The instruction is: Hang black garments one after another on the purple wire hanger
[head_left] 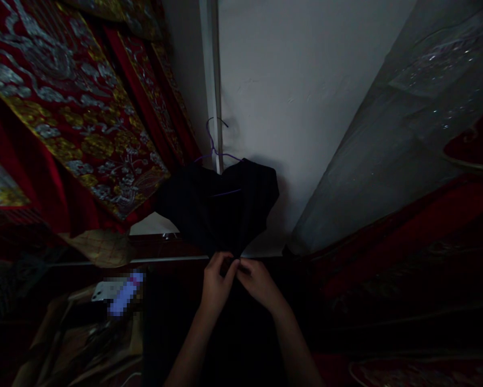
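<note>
A black garment with a deep V-shaped neckline hangs on a thin purple wire hanger in front of me. At the bottom of the V, my left hand pinches the garment's front edge between thumb and fingers. Close beside it, my right hand grips the opposite front edge, and the fingertips of both hands meet. Whether a button or other fastener lies between them is too dark and small to make out. The lower part of the garment merges with the dark surroundings.
Red embroidered garments with gold and silver work hang at the left. A pale wall stands behind the hanger. Translucent sheeting and red fabric fill the right. At lower left lies a phone beside a pixelated patch.
</note>
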### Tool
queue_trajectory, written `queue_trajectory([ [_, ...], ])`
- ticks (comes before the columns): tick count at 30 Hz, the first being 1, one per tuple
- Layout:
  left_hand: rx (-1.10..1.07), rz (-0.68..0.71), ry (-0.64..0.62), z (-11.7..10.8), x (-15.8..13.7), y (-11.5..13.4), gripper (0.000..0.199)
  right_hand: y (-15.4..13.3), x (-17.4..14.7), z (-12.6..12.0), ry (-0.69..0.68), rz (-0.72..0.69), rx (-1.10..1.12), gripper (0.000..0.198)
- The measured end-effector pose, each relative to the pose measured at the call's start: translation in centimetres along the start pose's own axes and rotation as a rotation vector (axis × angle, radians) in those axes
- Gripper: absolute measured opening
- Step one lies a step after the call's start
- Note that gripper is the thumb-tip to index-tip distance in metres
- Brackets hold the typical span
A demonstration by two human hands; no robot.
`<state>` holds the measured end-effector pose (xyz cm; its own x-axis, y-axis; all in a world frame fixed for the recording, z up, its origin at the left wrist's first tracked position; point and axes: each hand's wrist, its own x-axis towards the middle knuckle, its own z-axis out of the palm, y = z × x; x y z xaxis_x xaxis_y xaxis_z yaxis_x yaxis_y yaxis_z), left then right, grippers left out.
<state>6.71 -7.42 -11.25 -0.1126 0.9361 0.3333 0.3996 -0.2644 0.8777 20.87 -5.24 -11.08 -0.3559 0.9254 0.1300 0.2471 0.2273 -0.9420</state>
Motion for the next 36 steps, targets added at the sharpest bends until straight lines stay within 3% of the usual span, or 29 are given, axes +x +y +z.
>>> queue_trajectory([
  [7,0.051,0.038,-0.09,-0.9,0.7,0.9,0.018,0.6,0.0,0.6,-0.002,0.024,-0.045,0.027],
  [11,0.001,-0.009,0.045,-1.4,1.5,1.2,0.019,0.1,0.0,1.1,0.015,0.042,-0.017,0.032],
  [13,-0.148,-0.123,0.05,-1.5,1.6,1.3,0.02,-0.2,0.0,1.1,0.021,0.043,-0.017,0.035],
  [17,-0.58,-0.483,-0.113,-1.5,1.0,1.5,0.028,0.5,0.2,1.4,0.085,0.042,0.01,0.037],
  [20,-0.799,-0.619,-0.082,-1.6,1.3,2.2,0.035,2.0,0.6,2.5,0.162,-0.018,0.009,0.035],
  [22,-0.895,-0.594,0.009,-1.9,3.2,3.4,0.036,3.2,1.1,3.6,0.213,-0.072,-0.019,0.035],
  [25,-0.97,-0.413,0.116,-3.1,8.6,6.5,0.027,4.7,1.9,4.8,0.28,-0.108,-0.051,0.038],
  [30,-0.988,-0.223,0.099,-5.5,17.6,12.7,0.009,6.0,3.7,4.3,0.305,-0.089,-0.097,0.041],
  [33,-0.946,-0.071,0.104,-5.8,19.0,13.9,0.01,7.1,4.7,3.4,0.24,-0.061,-0.118,0.04],
  [36,-0.812,-0.025,0.06,-5.4,18.0,12.6,0.012,7.5,5.5,1.9,0.112,-0.033,-0.152,0.039],
])
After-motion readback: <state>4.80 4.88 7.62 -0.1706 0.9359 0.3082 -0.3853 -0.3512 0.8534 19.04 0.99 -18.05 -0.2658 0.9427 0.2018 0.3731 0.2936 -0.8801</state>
